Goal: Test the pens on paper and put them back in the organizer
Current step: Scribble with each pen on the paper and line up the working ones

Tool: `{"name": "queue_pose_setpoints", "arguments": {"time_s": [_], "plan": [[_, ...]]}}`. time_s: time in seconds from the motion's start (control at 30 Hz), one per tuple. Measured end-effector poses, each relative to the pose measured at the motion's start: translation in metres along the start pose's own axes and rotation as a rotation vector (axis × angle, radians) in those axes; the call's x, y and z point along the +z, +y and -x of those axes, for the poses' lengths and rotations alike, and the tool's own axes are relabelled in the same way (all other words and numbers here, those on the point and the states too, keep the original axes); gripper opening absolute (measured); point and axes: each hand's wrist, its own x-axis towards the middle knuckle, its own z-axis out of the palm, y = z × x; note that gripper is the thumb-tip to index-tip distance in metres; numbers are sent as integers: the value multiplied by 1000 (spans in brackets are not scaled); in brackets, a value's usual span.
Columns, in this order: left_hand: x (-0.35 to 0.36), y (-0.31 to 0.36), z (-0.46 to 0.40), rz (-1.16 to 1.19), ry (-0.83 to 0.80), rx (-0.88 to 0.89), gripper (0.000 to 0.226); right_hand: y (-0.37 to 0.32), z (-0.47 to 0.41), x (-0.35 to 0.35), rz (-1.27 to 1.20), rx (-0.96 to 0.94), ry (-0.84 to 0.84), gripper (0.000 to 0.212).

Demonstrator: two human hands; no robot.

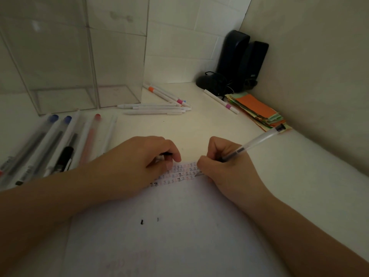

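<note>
The right hand [219,166] gripped a clear-barrelled, dark-capped pen [257,141], tip on the paper [169,226] with its rows of marks, while the left hand [151,158] pinched a small cap [164,154].

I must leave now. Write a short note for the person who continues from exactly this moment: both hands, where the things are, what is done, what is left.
Right hand grips a clear pen, its tip on the paper beside rows of test marks.
Left hand rests on the paper and pinches a small dark piece, probably the cap.
The clear organizer at the back left looks empty.
Capped pens lie to its left front; white pens lie behind the paper.
Done: many test marks. Left: finish this pen, cap it, return all pens to the organizer.
</note>
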Motion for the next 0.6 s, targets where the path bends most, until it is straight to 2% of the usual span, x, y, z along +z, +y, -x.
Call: {"name": "queue_pose_setpoints", "arguments": {"time_s": [0.5, 0.6], "plan": [[-1, 0, 0, -9, -16, -7, 16, 0, 0, -1, 28, 3, -8, 29], [0, 1, 0, -7, -12, -11, 16, -1, 0, -2, 15, 15, -21, 34]]}}
